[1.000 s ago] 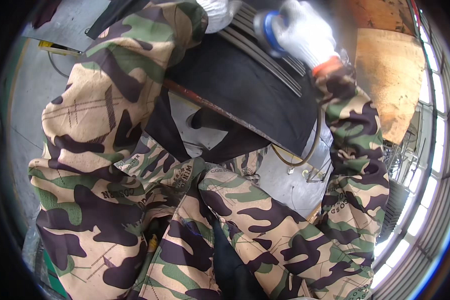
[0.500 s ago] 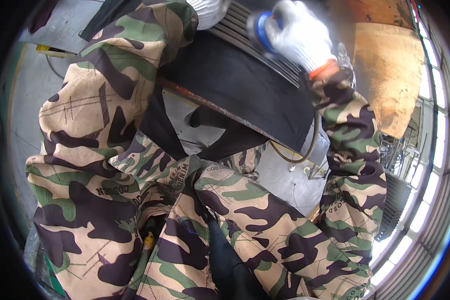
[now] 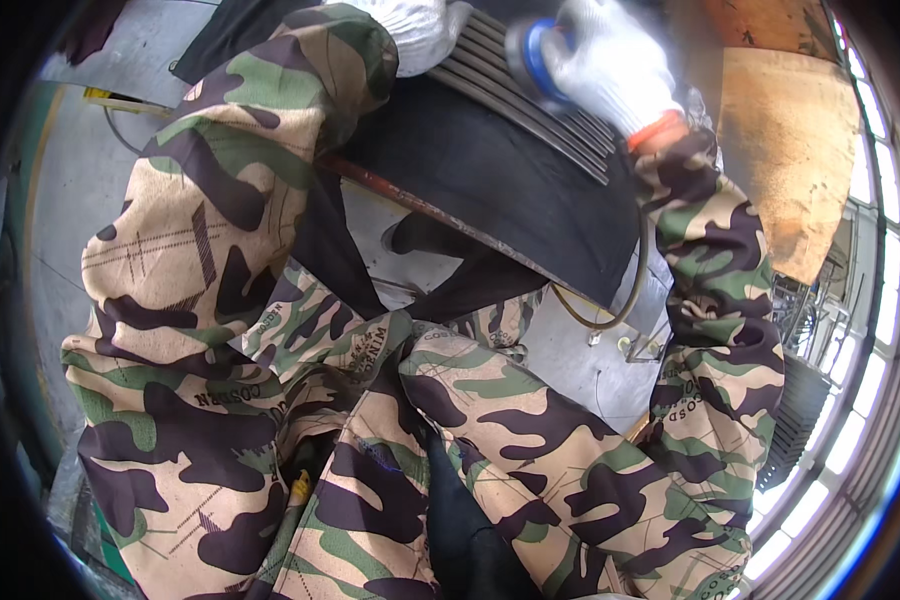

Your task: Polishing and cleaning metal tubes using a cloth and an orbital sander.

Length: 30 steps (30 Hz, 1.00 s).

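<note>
My right hand [image 3: 620, 75], in a white knit glove with an orange cuff, is closed around a round tool with a blue rim [image 3: 542, 62]. Motion blurs the tool, and its exact kind is unclear. It sits against several grey metal rods [image 3: 520, 105] lying side by side on a black cloth [image 3: 470, 165]. At the upper edge my left hand [image 3: 410, 35], gloved in white too, is by the left part of the rods. Its fingers are mostly hidden or cut off by the picture's edge, so its grip does not show.
Beneath the cloth runs a rusty metal edge [image 3: 400, 195] of the bench, close before my knees. A hose [image 3: 630, 300] loops down at its right corner. Farther right stand a tan board [image 3: 785, 150] and a ribbed dark stack [image 3: 800, 420].
The whole view has shifted slightly right and down. My right hand and the blue-rimmed tool have moved a little to the right over the rods. My left hand stays near the rods.
</note>
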Each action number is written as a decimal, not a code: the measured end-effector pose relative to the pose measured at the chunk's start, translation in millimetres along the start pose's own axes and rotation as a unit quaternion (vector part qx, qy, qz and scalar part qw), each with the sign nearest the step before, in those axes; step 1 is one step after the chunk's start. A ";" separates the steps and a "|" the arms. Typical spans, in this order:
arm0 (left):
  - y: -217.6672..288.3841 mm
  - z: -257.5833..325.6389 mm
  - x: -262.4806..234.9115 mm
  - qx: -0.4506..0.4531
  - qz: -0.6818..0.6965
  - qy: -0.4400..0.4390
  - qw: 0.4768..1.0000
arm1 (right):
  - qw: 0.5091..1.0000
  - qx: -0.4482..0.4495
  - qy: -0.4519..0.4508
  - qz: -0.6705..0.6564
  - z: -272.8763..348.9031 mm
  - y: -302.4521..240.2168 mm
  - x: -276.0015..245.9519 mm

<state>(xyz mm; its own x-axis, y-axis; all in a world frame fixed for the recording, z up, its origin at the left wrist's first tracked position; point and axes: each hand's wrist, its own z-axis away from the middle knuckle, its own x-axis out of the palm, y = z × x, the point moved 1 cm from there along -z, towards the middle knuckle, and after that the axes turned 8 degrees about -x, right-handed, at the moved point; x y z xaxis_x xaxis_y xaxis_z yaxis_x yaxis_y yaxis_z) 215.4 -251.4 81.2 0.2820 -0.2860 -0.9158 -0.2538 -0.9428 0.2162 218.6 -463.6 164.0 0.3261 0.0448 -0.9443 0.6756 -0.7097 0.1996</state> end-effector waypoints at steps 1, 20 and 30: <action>0.5 4.5 0.5 -0.002 0.002 0.006 1.000 | 1.000 -0.012 0.002 -0.004 3.1 -6.3 -5.3; -0.3 15.2 0.5 -0.021 0.010 -0.009 1.000 | 0.990 0.057 -0.129 -0.021 10.0 12.0 9.7; -1.7 1.4 3.1 -0.014 -0.004 -0.019 1.000 | 0.987 0.073 -0.145 -0.003 45.6 28.8 11.1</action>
<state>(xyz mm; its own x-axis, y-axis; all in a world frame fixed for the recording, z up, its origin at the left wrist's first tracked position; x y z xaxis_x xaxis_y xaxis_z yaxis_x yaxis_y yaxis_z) 215.5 -250.4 77.5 0.2483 -0.2712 -0.9300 -0.2262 -0.9497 0.2165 211.5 -515.6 147.3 0.1059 -0.1391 -0.9846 0.5671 -0.8049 0.1747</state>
